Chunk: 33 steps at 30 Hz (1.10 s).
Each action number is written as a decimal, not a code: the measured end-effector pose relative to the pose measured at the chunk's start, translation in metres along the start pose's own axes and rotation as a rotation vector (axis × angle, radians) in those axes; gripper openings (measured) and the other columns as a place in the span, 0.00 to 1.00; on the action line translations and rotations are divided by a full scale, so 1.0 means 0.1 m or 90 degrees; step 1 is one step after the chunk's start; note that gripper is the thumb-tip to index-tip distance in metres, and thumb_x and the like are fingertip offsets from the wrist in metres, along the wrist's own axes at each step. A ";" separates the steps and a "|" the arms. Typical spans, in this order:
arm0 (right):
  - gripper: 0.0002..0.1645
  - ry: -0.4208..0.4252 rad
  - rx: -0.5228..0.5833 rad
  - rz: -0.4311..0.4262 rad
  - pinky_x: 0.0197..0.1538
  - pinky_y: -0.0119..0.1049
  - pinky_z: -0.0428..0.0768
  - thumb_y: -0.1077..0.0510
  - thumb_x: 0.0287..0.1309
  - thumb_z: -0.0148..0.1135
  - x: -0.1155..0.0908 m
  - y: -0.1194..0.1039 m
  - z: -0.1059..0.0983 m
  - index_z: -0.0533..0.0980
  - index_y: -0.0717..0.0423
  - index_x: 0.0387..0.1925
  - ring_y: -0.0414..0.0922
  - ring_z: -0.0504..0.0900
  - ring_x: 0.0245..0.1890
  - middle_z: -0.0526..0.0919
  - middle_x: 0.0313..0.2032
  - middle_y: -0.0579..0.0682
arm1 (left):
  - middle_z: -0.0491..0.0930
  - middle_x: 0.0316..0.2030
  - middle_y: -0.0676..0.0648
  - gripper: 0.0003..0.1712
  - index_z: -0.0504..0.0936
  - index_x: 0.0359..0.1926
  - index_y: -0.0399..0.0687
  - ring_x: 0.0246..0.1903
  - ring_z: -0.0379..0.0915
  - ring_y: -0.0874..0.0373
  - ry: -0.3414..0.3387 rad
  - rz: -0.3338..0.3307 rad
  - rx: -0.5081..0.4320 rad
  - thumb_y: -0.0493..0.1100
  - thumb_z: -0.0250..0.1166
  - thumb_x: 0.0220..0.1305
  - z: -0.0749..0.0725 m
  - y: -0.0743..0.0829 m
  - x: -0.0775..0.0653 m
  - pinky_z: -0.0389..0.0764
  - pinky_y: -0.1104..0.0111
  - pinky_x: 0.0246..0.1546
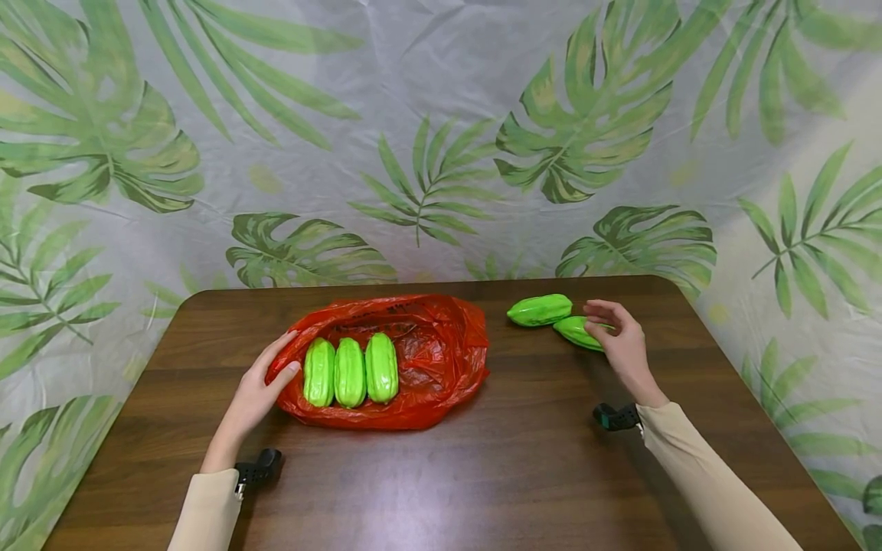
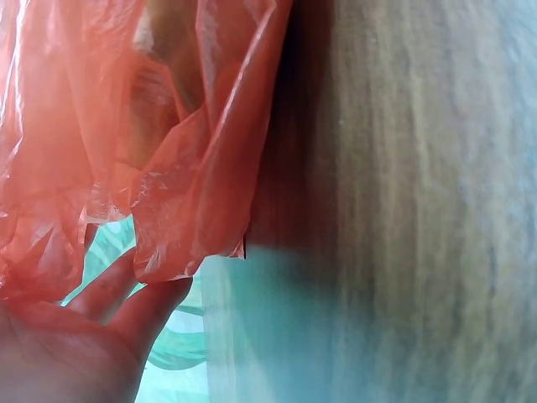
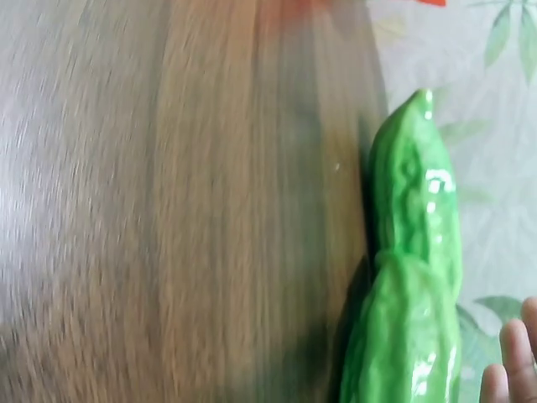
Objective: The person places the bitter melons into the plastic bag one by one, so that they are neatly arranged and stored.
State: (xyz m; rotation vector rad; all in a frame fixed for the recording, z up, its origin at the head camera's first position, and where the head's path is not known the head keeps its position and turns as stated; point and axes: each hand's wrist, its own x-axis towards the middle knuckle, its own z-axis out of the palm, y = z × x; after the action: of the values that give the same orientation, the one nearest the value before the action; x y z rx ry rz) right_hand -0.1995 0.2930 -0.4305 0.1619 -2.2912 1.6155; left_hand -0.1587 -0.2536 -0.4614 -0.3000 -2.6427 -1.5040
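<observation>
Table (image 1: 524, 436): dark brown wood, far corners rounded. Red plastic bag (image 1: 430, 409) directly on it, mouth open. In front of bag, pale sheen on wood. Right of bag, near: first green gourd (image 1: 540, 311), ridged. Second green gourd (image 1: 576, 331) farther right, just beside first.

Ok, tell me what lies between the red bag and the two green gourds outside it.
Just bare brown tabletop between the red bag and the gourds; the head view shows it.

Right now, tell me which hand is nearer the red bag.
Left: the left hand holds the red bag by its left edge; the right hand is away to the right, near a green gourd.
</observation>
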 end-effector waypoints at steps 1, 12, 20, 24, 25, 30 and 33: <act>0.19 -0.002 -0.014 0.000 0.43 0.24 0.75 0.72 0.59 0.59 0.01 0.03 -0.01 0.72 0.72 0.53 0.42 0.78 0.43 0.77 0.49 0.69 | 0.55 0.70 0.35 0.32 0.61 0.71 0.45 0.67 0.49 0.34 0.000 0.001 0.000 0.43 0.58 0.69 0.00 0.00 0.00 0.54 0.36 0.59; 0.21 -0.021 -0.131 0.021 0.52 0.39 0.71 0.67 0.60 0.61 0.08 0.30 -0.16 0.72 0.68 0.55 0.52 0.74 0.52 0.77 0.52 0.65 | 0.54 0.70 0.35 0.32 0.61 0.71 0.46 0.67 0.49 0.35 -0.001 -0.004 -0.005 0.43 0.58 0.69 0.00 0.00 0.00 0.54 0.36 0.59; 0.21 -0.066 -0.165 0.056 0.56 0.58 0.65 0.64 0.63 0.59 0.07 0.35 -0.23 0.72 0.67 0.56 0.60 0.68 0.57 0.75 0.54 0.66 | 0.54 0.70 0.35 0.31 0.62 0.71 0.45 0.67 0.49 0.35 -0.001 -0.001 -0.006 0.43 0.58 0.69 -0.01 0.00 0.00 0.54 0.36 0.60; 0.20 -0.086 -0.180 0.061 0.53 0.54 0.68 0.63 0.63 0.59 0.05 0.35 -0.23 0.73 0.65 0.56 0.59 0.69 0.57 0.75 0.55 0.64 | 0.55 0.70 0.35 0.31 0.62 0.71 0.46 0.67 0.49 0.35 -0.003 -0.001 -0.006 0.43 0.58 0.69 -0.01 0.00 0.01 0.54 0.36 0.60; 0.20 -0.090 -0.187 0.062 0.52 0.51 0.69 0.63 0.63 0.59 0.04 0.35 -0.22 0.73 0.64 0.56 0.59 0.70 0.56 0.75 0.55 0.64 | 0.55 0.70 0.35 0.31 0.62 0.71 0.46 0.67 0.49 0.35 -0.003 -0.002 -0.005 0.43 0.58 0.69 -0.01 0.00 0.01 0.54 0.36 0.60; 0.20 -0.108 -0.209 0.069 0.45 0.39 0.72 0.61 0.63 0.61 0.00 0.36 -0.20 0.75 0.62 0.56 0.59 0.74 0.52 0.76 0.54 0.62 | 0.55 0.70 0.35 0.31 0.62 0.71 0.46 0.67 0.49 0.35 -0.004 -0.003 -0.002 0.43 0.58 0.69 -0.01 -0.01 0.01 0.54 0.36 0.60; 0.20 -0.118 -0.205 0.070 0.50 0.48 0.72 0.59 0.63 0.61 -0.02 0.37 -0.19 0.75 0.61 0.56 0.61 0.72 0.53 0.75 0.55 0.63 | 0.54 0.70 0.35 0.31 0.62 0.71 0.46 0.67 0.49 0.35 -0.006 -0.004 -0.003 0.44 0.58 0.69 -0.01 -0.02 0.02 0.54 0.36 0.60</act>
State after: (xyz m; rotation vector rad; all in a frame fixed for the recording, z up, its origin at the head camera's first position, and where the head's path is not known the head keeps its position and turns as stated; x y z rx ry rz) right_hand -0.2040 0.3232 -0.4590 0.1144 -2.7092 1.3016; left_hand -0.1606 -0.2554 -0.4622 -0.3004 -2.6490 -1.5152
